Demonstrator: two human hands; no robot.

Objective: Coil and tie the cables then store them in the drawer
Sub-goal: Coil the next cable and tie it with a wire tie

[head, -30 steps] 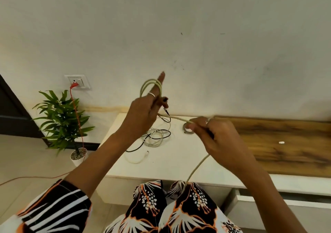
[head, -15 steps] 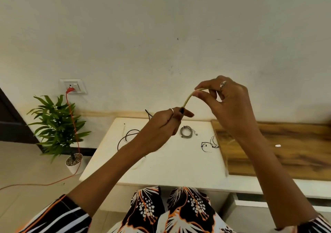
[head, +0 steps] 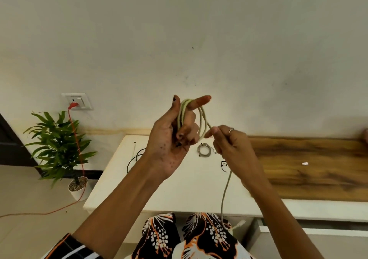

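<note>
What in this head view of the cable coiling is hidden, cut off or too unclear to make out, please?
- Black cable on the table: mostly behind the left hand and forearm.
- Drawer: cut off by the lower edge, inside unseen.
- Pale cable: its free end near the lap is blurred; plug type unclear.
- Black item: half behind the right hand.
- White speck: too small to identify.

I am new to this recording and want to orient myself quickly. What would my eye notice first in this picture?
First, the two raised hands at the centre: the left hand carries loops of a pale beige cable around its fingers, and the right hand pinches the loose strand, which hangs down to the lap. Behind them, a small grey coiled cable lies on the white table top. At far left, a green potted plant stands below a wall socket.
</note>
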